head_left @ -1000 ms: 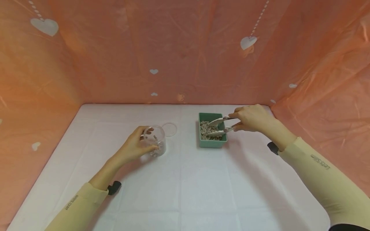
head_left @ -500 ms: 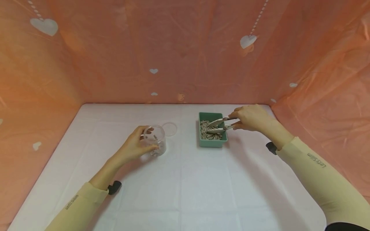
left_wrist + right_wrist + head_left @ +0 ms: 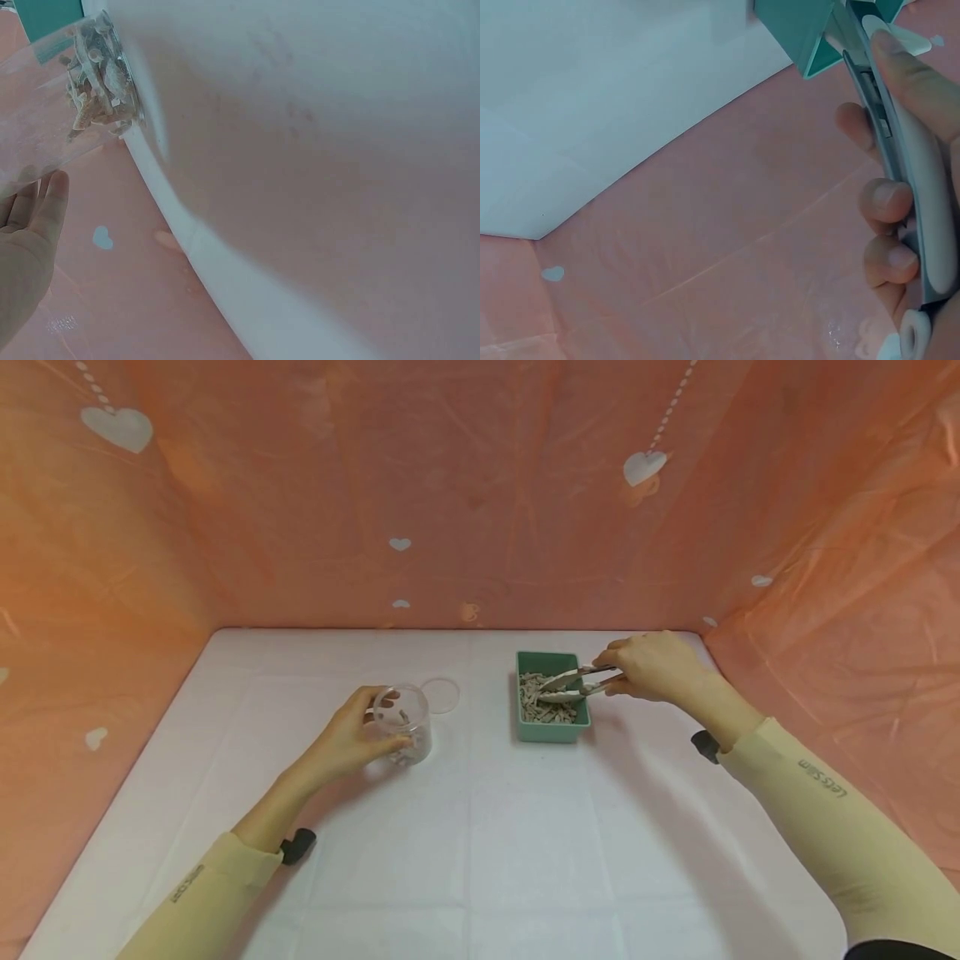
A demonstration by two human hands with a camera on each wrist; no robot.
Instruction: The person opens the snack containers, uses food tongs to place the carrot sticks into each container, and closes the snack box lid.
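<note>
I have the left grip (image 3: pixel 351 737) curled round the clear jar (image 3: pixel 418 745) on the white surface (image 3: pixel 465 843) and the right grip (image 3: pixel 654 667) holding tongs (image 3: pixel 562 697), tips at the greyish pieces (image 3: pixel 547 713) in the green box (image 3: pixel 551 734).

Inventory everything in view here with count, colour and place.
table: one, white, lower view
backdrop: one, orange, behind table
hearts: several, white, on backdrop
green box: one, green, right of centre
box pieces: many, greyish, in green box
tongs: one pair, silver and white, tips in green box
clear jar: one, transparent, left of green box
jar pieces: several, brownish, inside clear jar
clear disc: one, transparent, beside clear jar
wrist devices: two, black, one each side
dark shape: one, black, lower right edge, unclear
sleeves: two, pale yellow, one each side
left hand: one, bare, around clear jar
right hand: one, bare, gripping tongs
</note>
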